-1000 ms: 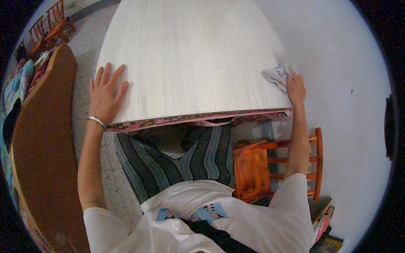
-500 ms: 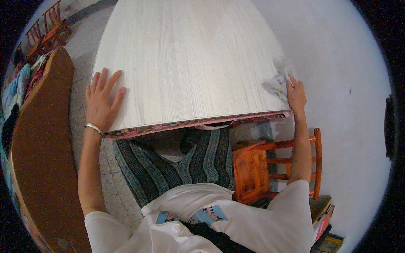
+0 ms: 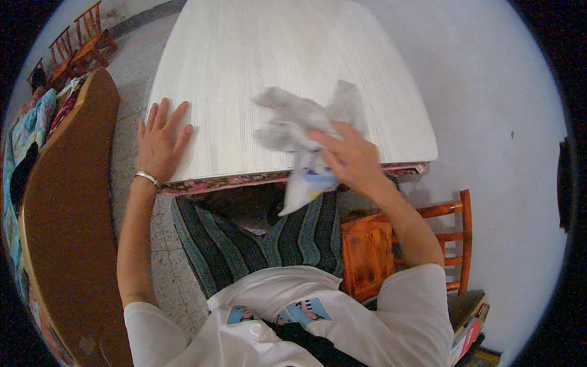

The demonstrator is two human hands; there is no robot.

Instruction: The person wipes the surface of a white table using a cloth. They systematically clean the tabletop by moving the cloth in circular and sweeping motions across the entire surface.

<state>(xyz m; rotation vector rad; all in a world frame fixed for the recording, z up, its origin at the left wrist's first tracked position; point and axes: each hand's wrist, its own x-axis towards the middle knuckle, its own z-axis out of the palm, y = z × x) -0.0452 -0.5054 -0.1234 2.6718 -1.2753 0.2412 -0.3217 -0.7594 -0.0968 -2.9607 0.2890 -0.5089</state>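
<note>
A pale, wood-grained table [image 3: 244, 55] stretches away in front of me. On its left edge rests my left hand [image 3: 162, 139], palm down with fingers spread and nothing in it. My right hand [image 3: 351, 158] is closed on a crumpled whitish cloth [image 3: 293, 119] with some blue and yellow print, near the front edge of the table. One corner of the cloth hangs past that edge above my lap. Hand and cloth are smeared by motion, so I cannot make out whether all of the cloth touches the tabletop.
Flowered fabric [image 3: 226, 182] shows beneath the tabletop's front edge. An orange-brown wooden chair [image 3: 370, 254] stands to my right, by the pale wall [image 3: 489, 79]. A brown-backed sofa [image 3: 70, 202] with clothes on it is at left; wooden chairs [image 3: 92, 46] stand far left.
My right hand has swept the cloth leftward from the table's right edge to the middle of the front edge. My left hand stays flat on the left edge. The view has shifted slightly.
</note>
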